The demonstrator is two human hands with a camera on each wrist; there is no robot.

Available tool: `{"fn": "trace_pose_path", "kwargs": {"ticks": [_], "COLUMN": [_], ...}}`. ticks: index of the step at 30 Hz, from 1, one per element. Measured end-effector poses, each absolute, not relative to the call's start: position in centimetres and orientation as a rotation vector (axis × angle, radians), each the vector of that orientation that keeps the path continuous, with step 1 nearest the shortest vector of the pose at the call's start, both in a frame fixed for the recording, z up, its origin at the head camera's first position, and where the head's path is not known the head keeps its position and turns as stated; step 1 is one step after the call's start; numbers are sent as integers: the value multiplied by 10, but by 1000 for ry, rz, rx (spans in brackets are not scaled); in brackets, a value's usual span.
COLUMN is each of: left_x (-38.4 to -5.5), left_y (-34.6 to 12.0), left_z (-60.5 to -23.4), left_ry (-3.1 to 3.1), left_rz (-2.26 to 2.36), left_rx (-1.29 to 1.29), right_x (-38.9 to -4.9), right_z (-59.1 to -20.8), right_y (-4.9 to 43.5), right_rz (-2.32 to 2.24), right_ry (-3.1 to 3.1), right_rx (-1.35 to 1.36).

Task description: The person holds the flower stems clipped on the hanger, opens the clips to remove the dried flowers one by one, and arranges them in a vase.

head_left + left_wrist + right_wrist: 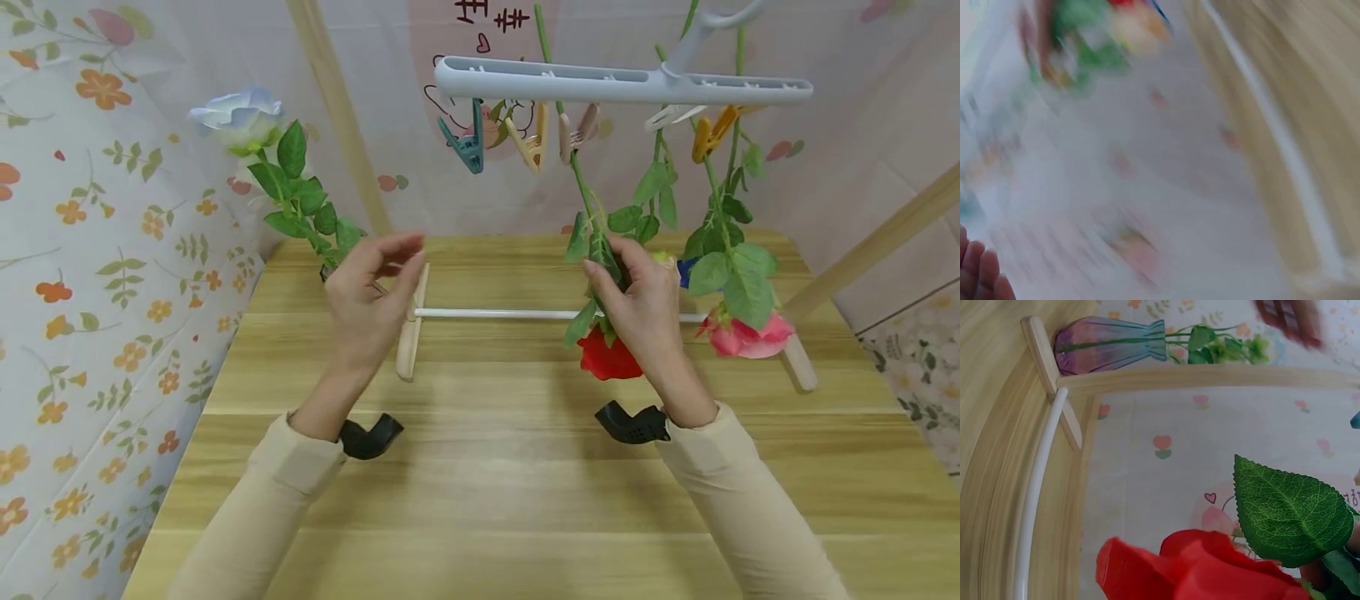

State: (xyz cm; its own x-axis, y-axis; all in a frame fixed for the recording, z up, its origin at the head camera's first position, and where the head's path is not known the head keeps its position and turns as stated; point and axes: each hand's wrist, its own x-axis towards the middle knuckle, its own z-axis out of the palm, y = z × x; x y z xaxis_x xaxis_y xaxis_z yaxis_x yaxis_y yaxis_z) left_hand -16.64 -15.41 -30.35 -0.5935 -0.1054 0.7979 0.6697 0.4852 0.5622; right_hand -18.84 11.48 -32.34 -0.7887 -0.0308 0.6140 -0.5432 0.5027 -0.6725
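Note:
A red artificial rose (610, 353) hangs head down, its stem running up to a pale pink clip on the grey hanger (551, 82). My right hand (640, 290) pinches the rose around its leaves and stem, just above the bloom. In the right wrist view the red petals (1197, 569) and a green leaf (1291, 509) are close up, and the fingers are mostly hidden behind leaves. My left hand (367, 300) is in the air with relaxed fingers and holds nothing. It overlaps the lower leaves of a pale blue-white rose (240, 121) in the head view.
A pink rose (746, 333) and other stems hang at the right, with an orange clip (712, 133). Teal (467, 142) and cream (528, 142) clips hang without flowers. A wooden frame with a white crossbar (495, 313) stands on the table; a tinted glass vase (1110, 347) is beside it.

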Motion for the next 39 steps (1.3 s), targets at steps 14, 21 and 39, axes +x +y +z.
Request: {"fn": "trace_pose_path", "kwargs": {"ticks": [14,21,39], "left_x": [-222,-237,-264], "left_y": [-50,-36,-2], "left_z": [-232,-227,-230], "left_ry": [-2242,-2342,-2320], "left_rz": [-1016,-842,-728], "left_rx": [-488,-283,-97], "right_x": [-193,-194,-199], "right_z": [-320,-322,-328], "right_y": [105,102,96], "right_rz": [1221,1142,964], "right_ry": [-2215,-2215,-2166], "right_rx": [468,488,553]}}
